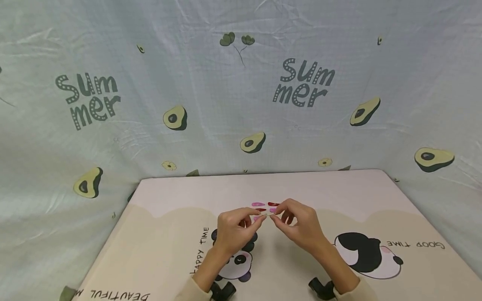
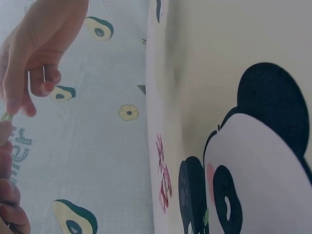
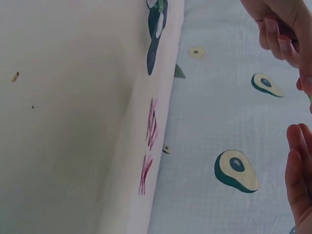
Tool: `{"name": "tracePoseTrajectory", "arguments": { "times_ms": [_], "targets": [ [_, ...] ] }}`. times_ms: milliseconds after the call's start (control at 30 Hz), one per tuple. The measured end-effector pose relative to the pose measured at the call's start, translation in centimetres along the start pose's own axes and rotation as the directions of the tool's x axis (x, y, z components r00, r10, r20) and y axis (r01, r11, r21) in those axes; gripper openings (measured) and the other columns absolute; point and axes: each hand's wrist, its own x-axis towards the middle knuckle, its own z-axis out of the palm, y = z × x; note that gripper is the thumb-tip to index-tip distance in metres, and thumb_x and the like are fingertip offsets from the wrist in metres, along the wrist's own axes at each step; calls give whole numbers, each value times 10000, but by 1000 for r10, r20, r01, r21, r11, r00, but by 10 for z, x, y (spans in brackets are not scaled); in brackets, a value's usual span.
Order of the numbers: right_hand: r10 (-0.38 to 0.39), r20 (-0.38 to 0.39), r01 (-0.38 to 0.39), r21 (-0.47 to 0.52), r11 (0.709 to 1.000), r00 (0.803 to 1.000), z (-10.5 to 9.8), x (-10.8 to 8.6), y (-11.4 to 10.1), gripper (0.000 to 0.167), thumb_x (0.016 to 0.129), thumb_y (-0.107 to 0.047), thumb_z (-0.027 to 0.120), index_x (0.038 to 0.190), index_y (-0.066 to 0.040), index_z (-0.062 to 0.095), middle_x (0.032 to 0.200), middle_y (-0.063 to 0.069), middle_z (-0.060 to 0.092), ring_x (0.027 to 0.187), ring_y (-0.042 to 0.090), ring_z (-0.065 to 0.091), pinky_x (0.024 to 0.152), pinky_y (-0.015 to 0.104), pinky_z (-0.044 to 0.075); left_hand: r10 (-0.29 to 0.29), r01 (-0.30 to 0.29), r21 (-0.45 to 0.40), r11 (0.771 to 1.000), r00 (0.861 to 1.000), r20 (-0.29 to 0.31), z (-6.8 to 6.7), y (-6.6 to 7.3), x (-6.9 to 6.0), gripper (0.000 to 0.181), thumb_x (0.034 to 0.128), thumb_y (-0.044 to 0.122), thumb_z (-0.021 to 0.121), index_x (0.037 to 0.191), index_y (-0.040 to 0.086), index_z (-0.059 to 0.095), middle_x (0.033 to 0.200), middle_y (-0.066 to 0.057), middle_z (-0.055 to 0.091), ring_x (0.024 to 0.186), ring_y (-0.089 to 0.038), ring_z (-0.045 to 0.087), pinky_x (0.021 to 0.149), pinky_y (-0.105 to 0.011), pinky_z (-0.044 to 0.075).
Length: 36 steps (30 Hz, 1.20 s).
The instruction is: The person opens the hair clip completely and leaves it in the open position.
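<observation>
A small, thin pale-green hair clip [image 1: 267,215] is held up between both hands above the table. My left hand [image 1: 234,229] pinches its left end between thumb and forefinger. At the other end, the thumb and forefinger of my right hand [image 1: 300,222] grip it. The left wrist view shows only a sliver of the clip [image 2: 6,117] between the fingertips. Just beyond the hands lie several teardrop-shaped hair clips: a pink clip [image 1: 258,204], a red clip [image 1: 273,204] and others partly covered by the fingers.
The tabletop [image 1: 165,242] has a printed panda [image 1: 236,263] under the left forearm and a printed dog [image 1: 367,255] by the right one. Behind its far edge hangs a pale curtain [image 1: 211,92] with avocado prints. Black wrist-worn devices show near both sleeves.
</observation>
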Motion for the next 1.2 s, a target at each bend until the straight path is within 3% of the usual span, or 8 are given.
{"name": "tracePoseTrajectory", "arguments": {
  "times_ms": [367, 667, 900, 1200],
  "targets": [
    [-34, 6, 34, -23, 999, 999, 1, -1, -1, 287, 733, -9, 868, 903, -130, 671, 941, -12, 694, 668, 68, 614, 562, 153, 497, -18, 18, 19, 1000, 1000, 25, 0, 2, -1, 126, 784, 174, 873, 865, 111, 801, 554, 45, 626, 460, -3, 458, 490, -49, 287],
    [-43, 0, 43, -69, 997, 999, 1, -6, -5, 321, 707, -11, 858, 914, -138, 647, 593, -100, 603, 525, -57, 393, 498, 69, 341, 1, -1, 19, 1000, 1000, 18, -2, 4, -1, 126, 787, 164, 867, 870, 94, 803, 563, 52, 627, 456, -16, 467, 487, -54, 298],
    [-85, -50, 81, -72, 994, 995, 4, -7, -7, 315, 688, -12, 857, 912, -108, 658, 574, -81, 591, 502, -41, 404, 493, 70, 344, 37, -37, 14, 999, 999, -16, -3, 3, 0, 102, 798, 164, 857, 871, 130, 795, 543, 63, 612, 446, -4, 467, 482, -52, 301],
    [-35, -57, 31, -75, 997, 998, 7, -7, -10, 296, 700, 5, 857, 897, -97, 662, 567, -73, 584, 496, -22, 411, 489, 89, 369, 62, -62, 13, 998, 997, -39, -5, 3, 2, 105, 798, 160, 852, 874, 121, 790, 539, 70, 599, 441, -7, 471, 472, -55, 285]
  ]
}}
